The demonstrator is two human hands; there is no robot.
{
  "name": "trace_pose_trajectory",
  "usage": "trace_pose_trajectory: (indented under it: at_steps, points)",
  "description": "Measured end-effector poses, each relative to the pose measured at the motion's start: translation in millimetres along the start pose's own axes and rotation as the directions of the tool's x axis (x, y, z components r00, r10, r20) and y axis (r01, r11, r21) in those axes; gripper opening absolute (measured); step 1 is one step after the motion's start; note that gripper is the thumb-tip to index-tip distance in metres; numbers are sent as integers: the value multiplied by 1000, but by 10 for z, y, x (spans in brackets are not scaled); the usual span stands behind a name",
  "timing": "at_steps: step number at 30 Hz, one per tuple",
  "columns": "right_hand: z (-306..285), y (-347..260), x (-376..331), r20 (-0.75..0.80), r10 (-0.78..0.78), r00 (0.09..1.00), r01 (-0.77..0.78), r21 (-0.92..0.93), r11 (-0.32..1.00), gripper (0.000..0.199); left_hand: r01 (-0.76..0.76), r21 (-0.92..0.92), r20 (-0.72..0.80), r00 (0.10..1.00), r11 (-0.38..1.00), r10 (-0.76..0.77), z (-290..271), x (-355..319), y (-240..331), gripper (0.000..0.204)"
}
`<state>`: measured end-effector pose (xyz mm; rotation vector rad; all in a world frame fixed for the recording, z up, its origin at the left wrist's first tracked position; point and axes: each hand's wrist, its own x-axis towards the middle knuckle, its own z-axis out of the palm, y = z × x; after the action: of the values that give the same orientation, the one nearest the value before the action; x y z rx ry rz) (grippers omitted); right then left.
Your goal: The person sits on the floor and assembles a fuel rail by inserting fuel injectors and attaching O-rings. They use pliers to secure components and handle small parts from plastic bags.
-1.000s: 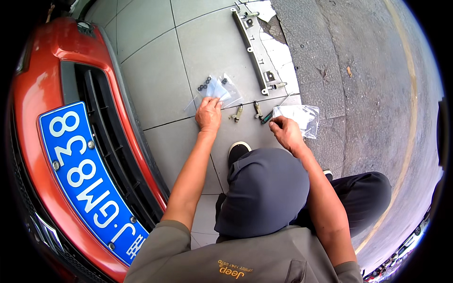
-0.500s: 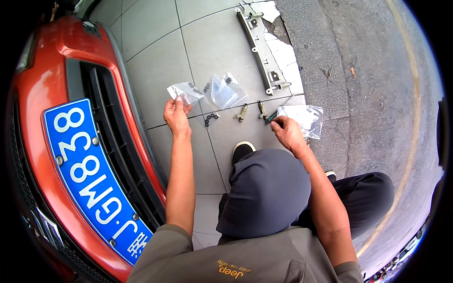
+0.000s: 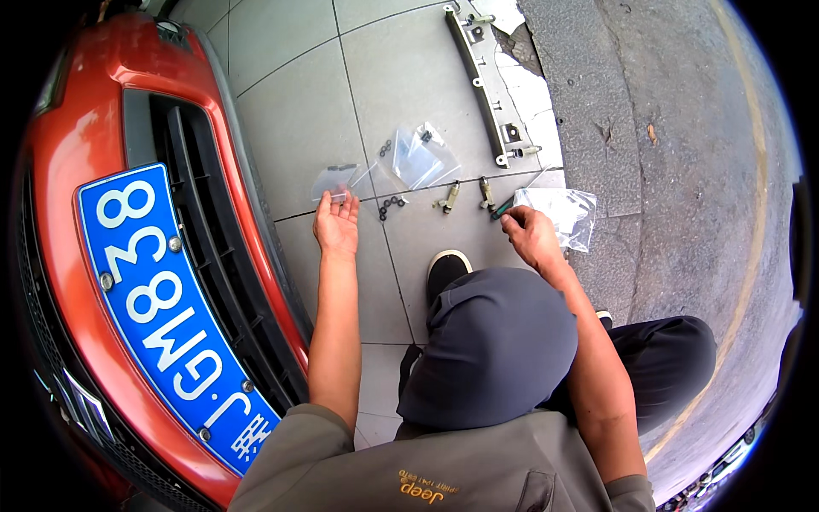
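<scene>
One small clear bag [image 3: 331,182] sits on the grey floor tiles [image 3: 290,94], right up at the fingertips of the left hand [image 3: 338,224], which is palm up with the fingers loosely curled; bag and fingertips overlap, so I can't tell if it's actually pinched or just touched. Just to the right of that hand there's a little bunch of black rings [image 3: 391,206], and a bit further up, more clear bags [image 3: 420,162] lie overlapping, with some dark bits showing near the top. Moving right, two metal-and-dark injector-looking parts [image 3: 450,199] lie near each other, then a green-handled tool [image 3: 502,208] with a thin shaft. The right hand [image 3: 532,235] is just beside that handle, thumb and fingers drawn in narrow, but honestly can't tell if anything's between them. Past it is a bigger clear bag [image 3: 565,215] with white stuff inside. Up top, a long dark rail [image 3: 479,85] lies on the tiles near rough grey pavement [image 3: 597,102]. Over on the left, well, that's the red car's front end [image 3: 72,162] with a blue plate.
</scene>
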<state>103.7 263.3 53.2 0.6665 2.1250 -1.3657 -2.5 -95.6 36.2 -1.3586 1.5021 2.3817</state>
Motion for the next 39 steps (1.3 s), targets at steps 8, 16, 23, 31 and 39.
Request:
trace_pose_trajectory:
  at_steps: [8,16,23,31,39]
  points:
    - [-1,-52,2,16,10,1000,-10,-30,999,35,232,227,-200,962,946,-188,-402,-185,-508,25]
    - [-50,-67,-8,-22,49,999,-50,-18,999,34,227,411,-166,971,883,-172,-144,-480,-630,19]
    - [-176,-127,-51,-289,112,951,-125,-27,992,34,-46,637,172,982,770,-84,395,-732,-825,21]
    - [-192,57,-21,-330,78,941,-55,79,995,30,-380,776,427,904,504,25,733,-653,-1010,26]
    - [-166,35,10,-167,122,978,-121,17,993,36,-482,857,473,876,182,91,643,-633,-889,26]
